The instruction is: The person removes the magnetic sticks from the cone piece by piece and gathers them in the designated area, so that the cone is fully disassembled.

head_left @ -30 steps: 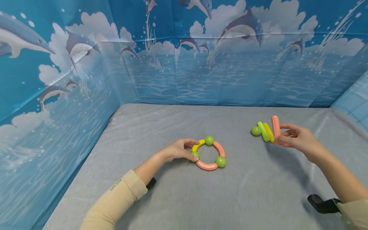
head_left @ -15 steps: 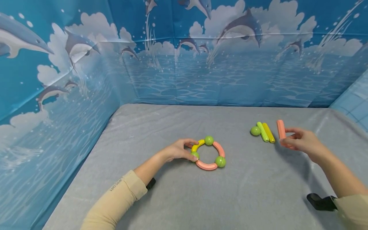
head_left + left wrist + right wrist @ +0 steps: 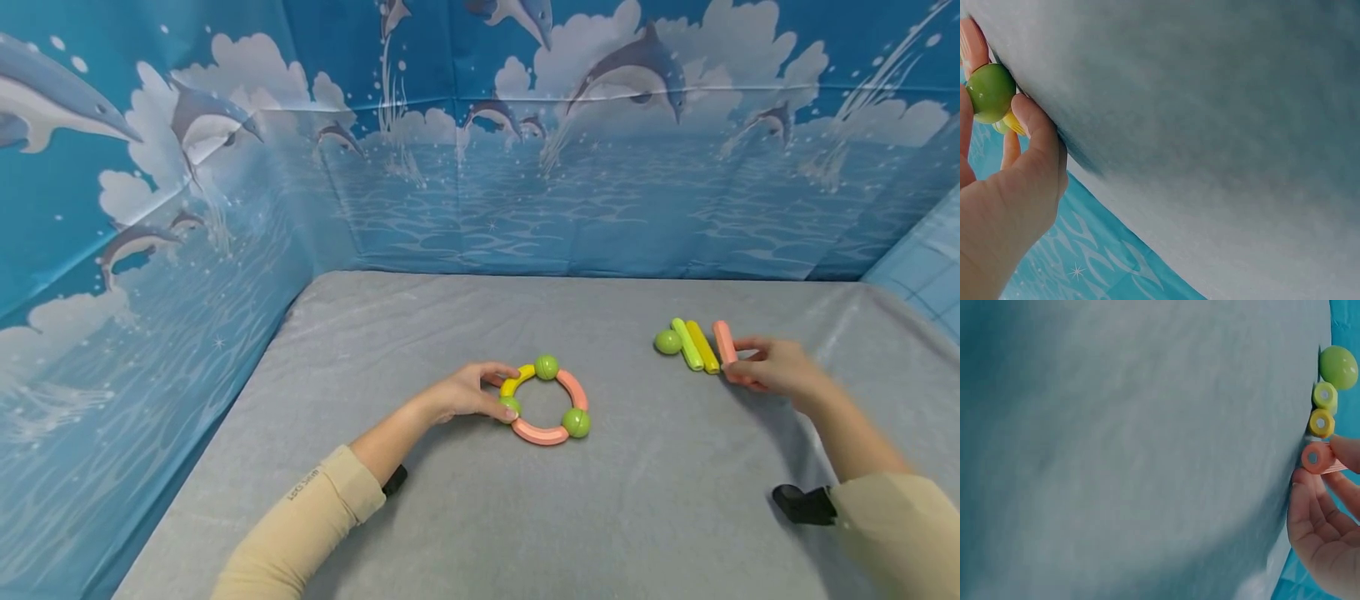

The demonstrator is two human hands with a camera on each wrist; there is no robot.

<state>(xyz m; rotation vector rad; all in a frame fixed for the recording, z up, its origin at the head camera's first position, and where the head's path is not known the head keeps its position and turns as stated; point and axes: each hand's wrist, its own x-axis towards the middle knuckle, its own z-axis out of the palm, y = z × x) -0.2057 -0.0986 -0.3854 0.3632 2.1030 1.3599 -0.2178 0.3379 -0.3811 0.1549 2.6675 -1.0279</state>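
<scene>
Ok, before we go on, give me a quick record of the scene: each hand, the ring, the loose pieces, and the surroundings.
left hand: grips the ring at its left side
ring shape: closed loop
ring parts: three green balls, two curved pink pieces, one curved yellow piece
right hand: pinches the straight pink stick
loose row, left to right: green ball, lime stick, yellow stick
pink stick place: just right of the yellow stick
surface: gray cloth
backdrop: blue dolphin curtain

Hand [image 3: 1327,532]: four o'clock, pinching pink stick [image 3: 1317,458]
Yellow stick [image 3: 1322,423]: pink stick's twelve o'clock
Lime stick [image 3: 1325,395]: yellow stick's twelve
Ball [image 3: 1339,367]: two o'clock
</scene>
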